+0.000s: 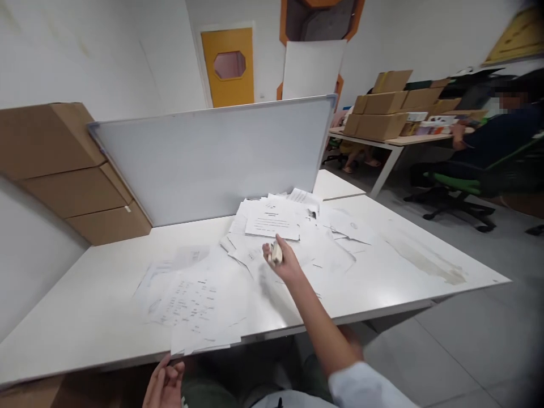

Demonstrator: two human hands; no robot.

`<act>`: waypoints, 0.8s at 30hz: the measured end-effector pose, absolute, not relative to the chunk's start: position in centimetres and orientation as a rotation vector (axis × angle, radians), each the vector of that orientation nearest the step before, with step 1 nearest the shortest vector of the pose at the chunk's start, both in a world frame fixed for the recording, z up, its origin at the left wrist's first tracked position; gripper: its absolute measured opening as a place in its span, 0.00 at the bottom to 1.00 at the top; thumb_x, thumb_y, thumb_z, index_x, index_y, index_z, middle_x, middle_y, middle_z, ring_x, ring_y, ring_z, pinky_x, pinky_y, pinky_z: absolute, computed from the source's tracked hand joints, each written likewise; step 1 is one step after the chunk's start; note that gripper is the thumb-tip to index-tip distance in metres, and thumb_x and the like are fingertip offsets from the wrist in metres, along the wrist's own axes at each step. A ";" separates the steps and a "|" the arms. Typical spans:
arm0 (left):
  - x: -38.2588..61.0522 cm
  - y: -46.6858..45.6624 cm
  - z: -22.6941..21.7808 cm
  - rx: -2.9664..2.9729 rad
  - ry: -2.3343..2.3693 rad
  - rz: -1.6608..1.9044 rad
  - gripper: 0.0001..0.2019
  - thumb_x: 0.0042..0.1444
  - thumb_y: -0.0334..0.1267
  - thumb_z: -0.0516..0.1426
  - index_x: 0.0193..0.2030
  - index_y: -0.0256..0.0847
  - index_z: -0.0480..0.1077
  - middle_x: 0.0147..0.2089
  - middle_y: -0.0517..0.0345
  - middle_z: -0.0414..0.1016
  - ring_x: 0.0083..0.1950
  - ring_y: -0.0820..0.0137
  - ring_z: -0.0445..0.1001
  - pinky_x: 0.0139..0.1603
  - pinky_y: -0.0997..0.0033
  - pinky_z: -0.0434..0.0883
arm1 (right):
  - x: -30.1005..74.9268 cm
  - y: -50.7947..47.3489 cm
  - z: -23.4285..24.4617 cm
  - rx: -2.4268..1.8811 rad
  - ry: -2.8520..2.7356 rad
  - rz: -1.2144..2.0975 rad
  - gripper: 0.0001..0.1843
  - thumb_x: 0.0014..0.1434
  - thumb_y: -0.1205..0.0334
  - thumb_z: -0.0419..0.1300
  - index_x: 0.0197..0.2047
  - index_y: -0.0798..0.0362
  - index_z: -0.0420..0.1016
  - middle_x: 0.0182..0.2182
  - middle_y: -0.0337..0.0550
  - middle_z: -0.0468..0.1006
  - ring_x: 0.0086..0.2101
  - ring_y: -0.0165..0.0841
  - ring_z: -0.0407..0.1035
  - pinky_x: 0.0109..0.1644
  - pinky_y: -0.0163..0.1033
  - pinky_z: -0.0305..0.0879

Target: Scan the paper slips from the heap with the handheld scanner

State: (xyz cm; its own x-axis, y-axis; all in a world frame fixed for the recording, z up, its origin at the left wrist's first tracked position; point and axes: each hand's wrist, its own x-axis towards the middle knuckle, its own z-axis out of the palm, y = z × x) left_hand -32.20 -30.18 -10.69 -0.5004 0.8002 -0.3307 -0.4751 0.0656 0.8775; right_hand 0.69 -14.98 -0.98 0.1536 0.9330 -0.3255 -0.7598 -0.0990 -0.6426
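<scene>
My right hand (284, 259) reaches out over a white table (85, 317), its fingers closed round a small pale object (276, 253) that I cannot name. It hovers above a loose heap of printed paper sheets (276, 224) in the middle of the table. More printed sheets (195, 303) lie nearer the front edge, one hanging slightly over it. My left hand (165, 384) sits low below the table's front edge, fingers loosely apart, holding nothing.
A whiteboard (212, 158) stands upright along the table's back. Stacked cardboard boxes (63, 170) sit at the left wall. At the right, a seated person (488, 147) works at another table (395, 140) loaded with boxes (382, 113). A yellow door (228, 67) is behind.
</scene>
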 end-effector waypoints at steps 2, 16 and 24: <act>-32.1 -30.2 -11.0 0.487 1.454 1.589 0.27 0.35 0.57 0.67 0.41 0.42 0.75 0.27 0.60 0.71 0.40 0.62 0.75 0.55 0.58 0.70 | -1.9 -18.0 -1.8 -0.759 -0.249 1.529 0.13 0.61 0.54 0.55 0.30 0.54 0.65 0.28 0.42 0.69 0.23 0.25 0.62 0.22 0.30 0.61; -30.3 -29.2 -14.5 2.707 1.510 0.807 0.19 0.59 0.28 0.48 0.51 0.46 0.73 0.49 0.52 0.76 0.52 0.64 0.73 0.70 0.53 0.52 | -6.8 -29.7 -8.2 -1.480 -1.460 1.154 0.16 0.51 0.60 0.62 0.44 0.51 0.68 0.36 0.43 0.75 0.37 0.38 0.68 0.42 0.41 0.62; -30.8 -28.7 -13.9 2.380 1.768 1.115 0.21 0.59 0.36 0.53 0.60 0.42 0.66 0.60 0.46 0.68 0.63 0.56 0.63 0.69 0.47 0.52 | -4.7 -30.7 -11.3 -1.530 -1.569 1.192 0.40 0.51 0.60 0.61 0.67 0.51 0.55 0.58 0.52 0.68 0.56 0.47 0.63 0.58 0.50 0.57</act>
